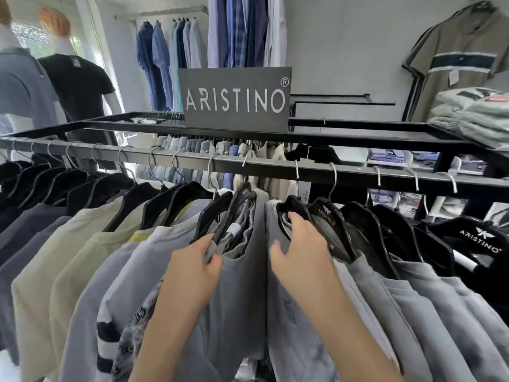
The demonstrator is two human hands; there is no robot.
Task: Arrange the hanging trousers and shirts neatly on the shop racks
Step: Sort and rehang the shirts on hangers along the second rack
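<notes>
A dark metal rail (192,158) runs across the view with several shirts on black hangers. My left hand (192,260) pinches the collar edge of a grey shirt (239,285) at the middle, its hanger (220,213) tilted. My right hand (305,238) rests on the black hanger (292,208) of the neighbouring pale grey shirt (292,312), fingers curled over its shoulder. A gap separates these two shirts. Cream shirts (55,260) hang to the left, more grey shirts (413,293) to the right.
A grey ARISTINO sign (237,100) stands on the rack's top frame (358,137). Folded garments (479,114) lie on the top at right. Two mannequins (80,84) stand at left. Blue shirts (165,62) hang on the back wall; an olive polo (462,62) hangs at right.
</notes>
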